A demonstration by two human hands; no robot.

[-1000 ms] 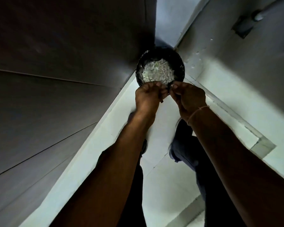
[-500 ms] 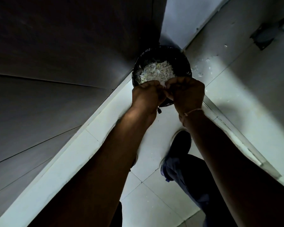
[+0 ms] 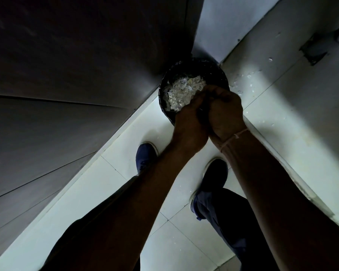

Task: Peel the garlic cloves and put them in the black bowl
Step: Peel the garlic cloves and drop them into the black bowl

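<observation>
Both hands moved rt over black bowl (image 3: pixel 165 89); left hand (image 3: pixel 190 122) & right hand (image 3: pixel 224 112) pressed together, grip unclear.

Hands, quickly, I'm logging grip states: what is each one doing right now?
Left hand: fingers curled, pressed against the right; what it holds cannot be told.
Right hand: fingers curled likewise; contents hidden.
</observation>
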